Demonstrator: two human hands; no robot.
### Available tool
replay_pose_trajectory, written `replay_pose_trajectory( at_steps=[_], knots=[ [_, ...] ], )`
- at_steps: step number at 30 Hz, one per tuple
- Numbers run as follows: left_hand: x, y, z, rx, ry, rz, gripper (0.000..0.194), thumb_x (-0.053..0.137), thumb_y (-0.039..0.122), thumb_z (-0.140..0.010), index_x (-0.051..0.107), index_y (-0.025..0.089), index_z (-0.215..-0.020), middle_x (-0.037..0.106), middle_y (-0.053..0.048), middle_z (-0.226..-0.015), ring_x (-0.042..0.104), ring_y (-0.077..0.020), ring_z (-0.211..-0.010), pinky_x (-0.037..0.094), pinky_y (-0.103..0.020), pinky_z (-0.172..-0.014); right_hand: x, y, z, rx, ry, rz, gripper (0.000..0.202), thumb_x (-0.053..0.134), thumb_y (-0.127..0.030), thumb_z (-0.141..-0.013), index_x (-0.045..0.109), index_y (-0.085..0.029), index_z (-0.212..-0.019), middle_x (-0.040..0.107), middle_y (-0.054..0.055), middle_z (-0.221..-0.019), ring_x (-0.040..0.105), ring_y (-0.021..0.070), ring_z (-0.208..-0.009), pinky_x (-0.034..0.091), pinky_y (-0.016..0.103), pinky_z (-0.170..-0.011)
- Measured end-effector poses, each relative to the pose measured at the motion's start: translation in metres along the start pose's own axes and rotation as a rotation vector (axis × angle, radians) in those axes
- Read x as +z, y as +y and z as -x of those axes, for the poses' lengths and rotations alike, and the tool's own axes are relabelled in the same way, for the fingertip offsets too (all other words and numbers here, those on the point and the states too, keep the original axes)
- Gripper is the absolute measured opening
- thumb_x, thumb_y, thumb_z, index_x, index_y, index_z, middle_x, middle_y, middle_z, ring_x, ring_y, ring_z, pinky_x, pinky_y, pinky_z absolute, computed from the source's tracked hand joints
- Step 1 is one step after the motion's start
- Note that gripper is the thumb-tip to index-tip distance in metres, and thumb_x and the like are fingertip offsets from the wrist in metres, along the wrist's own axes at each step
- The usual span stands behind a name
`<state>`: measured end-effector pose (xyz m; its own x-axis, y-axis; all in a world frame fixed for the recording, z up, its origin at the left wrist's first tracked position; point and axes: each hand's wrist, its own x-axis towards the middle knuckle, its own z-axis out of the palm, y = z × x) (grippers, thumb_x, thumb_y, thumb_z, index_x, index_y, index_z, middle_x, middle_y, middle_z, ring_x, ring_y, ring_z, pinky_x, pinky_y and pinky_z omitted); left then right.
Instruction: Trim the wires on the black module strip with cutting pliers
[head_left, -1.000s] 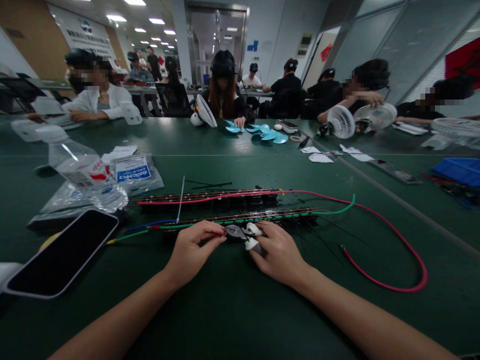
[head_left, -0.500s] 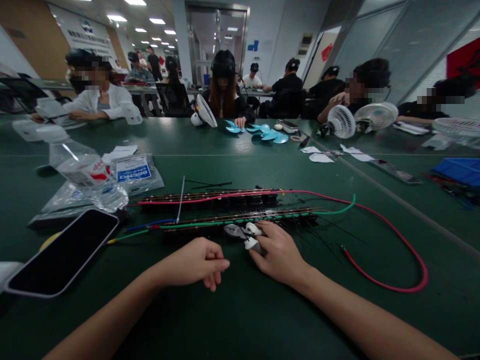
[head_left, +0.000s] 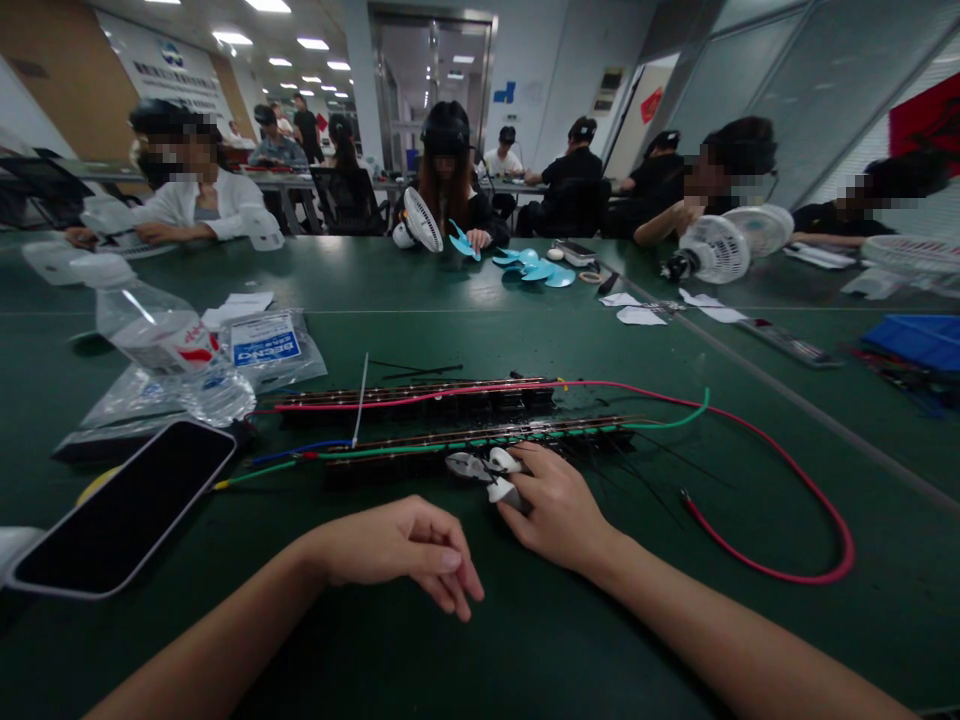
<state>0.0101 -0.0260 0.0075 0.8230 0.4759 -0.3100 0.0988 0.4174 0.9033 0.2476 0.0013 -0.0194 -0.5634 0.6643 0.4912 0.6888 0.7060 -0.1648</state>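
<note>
My right hand (head_left: 562, 505) is closed around the pale handles of a pair of cutting pliers (head_left: 468, 465), whose jaws point left along the table. Just beyond the jaws lies a dark terminal strip (head_left: 405, 466), with a green wire (head_left: 420, 447) running along it. Behind it, a second dark strip (head_left: 487, 398) carries a red wire (head_left: 390, 403) that loops round to the right. My left hand (head_left: 401, 550) hovers in front of the near strip, fingers loosely bent and apart, holding nothing. A white cable tie (head_left: 361, 400) stands up from the near strip's left part.
At left are a phone (head_left: 124, 510), a plastic bottle (head_left: 161, 330) and a clear bag with a blue label (head_left: 266, 340). Across the table, people handle fan parts, including blue fan blades (head_left: 536, 268). A blue tray (head_left: 919, 340) sits at far right.
My left hand has moved slightly right and nearer to me, its fingers loosening. My right hand stays on the pliers. Opposite, a person's hand has tilted a blue fan blade upward.
</note>
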Motion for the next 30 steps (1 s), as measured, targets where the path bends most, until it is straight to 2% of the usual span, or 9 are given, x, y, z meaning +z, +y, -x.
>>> replay_pose_trajectory(
  at_steps=[3,7,9,11,14,18,22,25,30],
  knots=[
    [0.003,-0.004,-0.002,-0.031,-0.074,0.079,0.018,0.065,0.028,-0.086,0.069,0.018,-0.101,0.061,-0.012,-0.127,0.068,-0.022,-0.104,0.051,-0.037,-0.095,0.0,0.001,0.0,0.0,0.001,-0.006,0.008,0.061,-0.02,-0.076,0.066,-0.016,-0.073,0.062,0.013,-0.102,0.059,0.0251,-0.093,0.052,0.042,-0.083],
    [0.001,-0.005,-0.007,0.095,0.119,0.058,0.023,0.066,0.022,-0.084,0.067,0.018,-0.106,0.053,-0.012,-0.137,0.06,-0.0237,-0.117,0.045,-0.039,-0.103,0.001,0.002,0.0,-0.017,0.012,-0.011,0.007,0.06,-0.019,-0.075,0.066,-0.016,-0.072,0.062,0.014,-0.101,0.059,0.0252,-0.093,0.052,0.042,-0.082],
    [-0.001,-0.004,-0.01,0.144,0.287,-0.022,0.025,0.066,0.02,-0.083,0.065,0.015,-0.107,0.062,-0.012,-0.122,0.065,-0.022,-0.107,0.05,-0.036,-0.095,0.001,0.002,0.0,-0.026,0.016,-0.007,0.008,0.06,-0.02,-0.076,0.065,-0.015,-0.072,0.062,0.014,-0.1,0.059,0.0254,-0.092,0.053,0.042,-0.082],
    [-0.002,-0.004,-0.014,0.164,0.438,-0.107,0.019,0.064,0.023,-0.084,0.063,0.012,-0.099,0.069,-0.008,-0.094,0.07,-0.018,-0.081,0.056,-0.03,-0.073,0.001,0.002,0.0,-0.027,0.019,0.0,0.009,0.059,-0.02,-0.076,0.065,-0.015,-0.072,0.062,0.014,-0.099,0.059,0.0256,-0.092,0.053,0.043,-0.081],
    [-0.001,-0.005,-0.017,0.212,0.637,-0.243,0.012,0.062,0.025,-0.085,0.056,0.014,-0.085,0.06,0.002,-0.062,0.06,-0.0118,-0.052,0.047,-0.021,-0.049,0.0,0.002,0.0,-0.021,0.019,0.003,0.01,0.059,-0.02,-0.077,0.065,-0.015,-0.071,0.062,0.014,-0.098,0.059,0.026,-0.092,0.053,0.044,-0.082],
    [0.0,-0.007,-0.017,0.369,0.866,-0.452,0.012,0.064,0.021,-0.082,0.055,0.017,-0.087,0.056,0.003,-0.068,0.055,-0.0093,-0.051,0.042,-0.019,-0.046,0.0,0.002,0.0,-0.003,0.013,-0.001,0.01,0.06,-0.02,-0.077,0.066,-0.014,-0.073,0.062,0.016,-0.101,0.059,0.0274,-0.095,0.053,0.044,-0.083],
    [-0.003,-0.008,-0.013,0.552,0.887,-0.677,0.009,0.063,0.018,-0.083,0.065,0.018,-0.091,0.058,-0.005,-0.098,0.058,-0.0103,-0.065,0.049,-0.022,-0.053,0.0,0.002,-0.001,0.008,0.008,0.003,0.009,0.061,-0.02,-0.076,0.067,-0.013,-0.073,0.062,0.016,-0.101,0.059,0.0277,-0.096,0.053,0.044,-0.084],
    [-0.005,-0.009,-0.012,0.581,0.84,-0.714,0.011,0.057,0.017,-0.087,0.067,0.017,-0.088,0.058,-0.008,-0.107,0.062,-0.0115,-0.071,0.053,-0.023,-0.058,-0.001,0.002,-0.001,0.008,0.006,0.001,0.009,0.062,-0.02,-0.075,0.067,-0.013,-0.073,0.062,0.016,-0.1,0.059,0.0278,-0.096,0.052,0.044,-0.085],
    [-0.005,-0.014,-0.014,0.553,0.805,-0.634,0.013,0.046,0.016,-0.094,0.058,0.017,-0.099,0.065,-0.004,-0.086,0.065,-0.0127,-0.069,0.055,-0.023,-0.059,0.0,0.002,0.0,0.014,-0.004,0.007,0.009,0.061,-0.021,-0.076,0.067,-0.014,-0.073,0.062,0.015,-0.1,0.059,0.0272,-0.095,0.053,0.044,-0.083]
  ],
)
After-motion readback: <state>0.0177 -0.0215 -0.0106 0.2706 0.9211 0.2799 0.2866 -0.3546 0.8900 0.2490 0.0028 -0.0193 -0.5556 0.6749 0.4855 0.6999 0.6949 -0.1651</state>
